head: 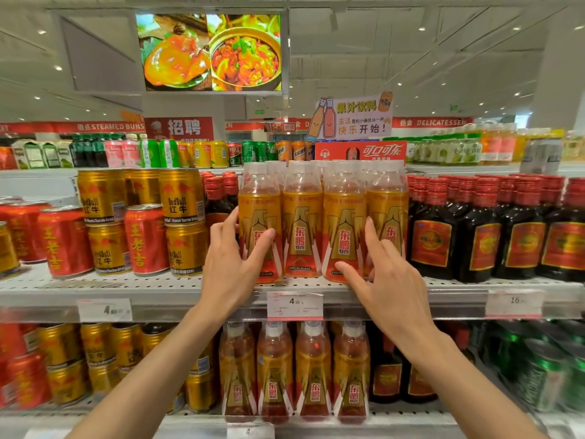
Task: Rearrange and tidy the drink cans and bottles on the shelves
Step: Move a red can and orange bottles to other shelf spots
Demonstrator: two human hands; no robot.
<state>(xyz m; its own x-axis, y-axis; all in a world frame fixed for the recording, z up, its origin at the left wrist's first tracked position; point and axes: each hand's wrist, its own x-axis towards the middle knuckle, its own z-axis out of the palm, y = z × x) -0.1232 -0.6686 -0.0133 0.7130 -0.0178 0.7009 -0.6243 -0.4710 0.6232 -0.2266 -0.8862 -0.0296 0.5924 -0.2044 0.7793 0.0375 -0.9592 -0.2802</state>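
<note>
Several orange energy drink bottles with gold and red labels stand in a front row on the middle shelf (pixel 177 288). My left hand (pixel 232 261) wraps around the leftmost bottle (pixel 258 217), thumb on its label and fingers behind its left side. My right hand (pixel 384 274) is spread over the lower part of the rightmost bottle (pixel 387 213), with its thumb touching the base of the neighbouring bottle (pixel 343 223). A further bottle (pixel 302 229) stands untouched between them.
Gold cans (pixel 182 198) stacked two high and red cans (pixel 145 239) stand to the left. Dark bottles with red caps (pixel 433 236) fill the right. A price tag (pixel 295 305) hangs on the shelf edge. More orange bottles (pixel 313 372) stand on the shelf below.
</note>
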